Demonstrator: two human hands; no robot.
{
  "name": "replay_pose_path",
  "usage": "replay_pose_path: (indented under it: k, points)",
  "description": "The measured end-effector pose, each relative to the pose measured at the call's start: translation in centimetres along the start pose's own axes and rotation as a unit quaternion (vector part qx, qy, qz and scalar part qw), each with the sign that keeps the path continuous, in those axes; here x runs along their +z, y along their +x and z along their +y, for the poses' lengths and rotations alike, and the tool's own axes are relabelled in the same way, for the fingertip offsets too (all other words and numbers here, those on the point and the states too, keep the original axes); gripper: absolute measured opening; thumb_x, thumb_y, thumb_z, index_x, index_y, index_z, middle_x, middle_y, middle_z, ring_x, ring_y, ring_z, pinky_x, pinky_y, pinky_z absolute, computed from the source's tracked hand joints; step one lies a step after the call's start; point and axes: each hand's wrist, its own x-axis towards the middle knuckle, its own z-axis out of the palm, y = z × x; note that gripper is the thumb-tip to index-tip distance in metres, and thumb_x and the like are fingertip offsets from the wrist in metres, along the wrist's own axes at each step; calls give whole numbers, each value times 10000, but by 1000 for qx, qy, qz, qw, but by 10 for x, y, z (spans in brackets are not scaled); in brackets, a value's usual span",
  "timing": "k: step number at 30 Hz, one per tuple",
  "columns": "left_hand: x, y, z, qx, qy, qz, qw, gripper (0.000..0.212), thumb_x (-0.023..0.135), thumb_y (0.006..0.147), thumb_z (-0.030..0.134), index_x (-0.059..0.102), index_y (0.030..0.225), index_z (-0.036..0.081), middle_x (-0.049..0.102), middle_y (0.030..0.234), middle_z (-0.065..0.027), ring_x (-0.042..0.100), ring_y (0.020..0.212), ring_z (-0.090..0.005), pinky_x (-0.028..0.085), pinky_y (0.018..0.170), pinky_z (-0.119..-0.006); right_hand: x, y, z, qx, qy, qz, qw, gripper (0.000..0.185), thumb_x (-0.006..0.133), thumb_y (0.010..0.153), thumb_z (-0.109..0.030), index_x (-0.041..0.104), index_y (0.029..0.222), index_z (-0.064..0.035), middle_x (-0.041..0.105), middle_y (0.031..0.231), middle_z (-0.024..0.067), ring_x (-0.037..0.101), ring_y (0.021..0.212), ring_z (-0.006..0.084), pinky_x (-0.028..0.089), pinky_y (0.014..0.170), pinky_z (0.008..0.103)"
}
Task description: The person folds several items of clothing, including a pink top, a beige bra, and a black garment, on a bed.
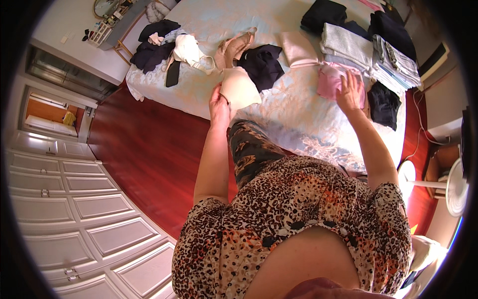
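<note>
My left hand (pixel 219 106) grips a cream-coloured folded bra (pixel 239 88), lifted over the near edge of the bed. On the right, my right hand (pixel 350 91) lies with fingers spread on a folded pink garment (pixel 328 81), pressing against its top. A beige lace bra (pixel 239 46) and a crumpled dark garment (pixel 261 65) lie just beyond the cream bra. Farther left is a white bra (pixel 188 50) with its straps trailing. A folded pale pink cloth (pixel 298 49) rests between the dark garment and the pink one.
The bed (pixel 295 123) has a patterned cover. Folded grey knitwear (pixel 345 43), striped clothes (pixel 396 63) and black clothes (pixel 384 104) surround my right hand. Dark clothes (pixel 153 52) are heaped at the left corner. White panelled cabinets (pixel 101 209) line the red wood floor (pixel 149 149).
</note>
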Motion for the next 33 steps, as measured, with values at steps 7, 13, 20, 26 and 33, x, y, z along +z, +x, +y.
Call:
replay_pose_path:
  k: [7,13,20,26,33]
  points:
    - [84,-36,24,-36,-124,-126,984,306,434,977,172,509,1225,7,614,1122,-128,645,964,-241,558,808,-354,-93,-40,-126,-67,514,-216,828,791,680,840,-331,248,1404,18,374,1401,250,382,1297,346,328,1087,421]
    - [122,-51,-13,-168,-290,-177,925,395,409,938,283,548,1135,-30,618,1086,-152,622,980,-275,513,853,-417,-87,-68,-120,-92,682,-235,687,862,800,719,-384,350,1360,-23,507,1272,127,454,1203,248,367,1033,376]
    - [126,-53,-16,-146,-185,-159,959,318,405,966,232,564,1107,-4,618,1073,-105,610,987,-210,492,865,-329,-74,-74,-90,91,881,-219,410,679,757,778,-231,415,1340,-67,577,1165,76,534,1114,196,429,968,346]
    - [118,-53,-6,-95,-147,-116,978,269,421,975,209,578,1068,10,621,1037,-85,613,957,-172,488,849,-298,-82,-51,-73,182,874,-224,391,450,548,930,-300,447,1304,-72,607,1142,111,623,954,205,510,858,374]
    - [108,-45,-2,-140,-234,-163,948,337,370,977,233,565,1126,2,612,1116,-122,607,1020,-236,489,889,-358,-71,-55,-68,152,831,-372,386,535,569,896,-468,433,1257,-97,579,1149,197,639,906,247,493,878,398]
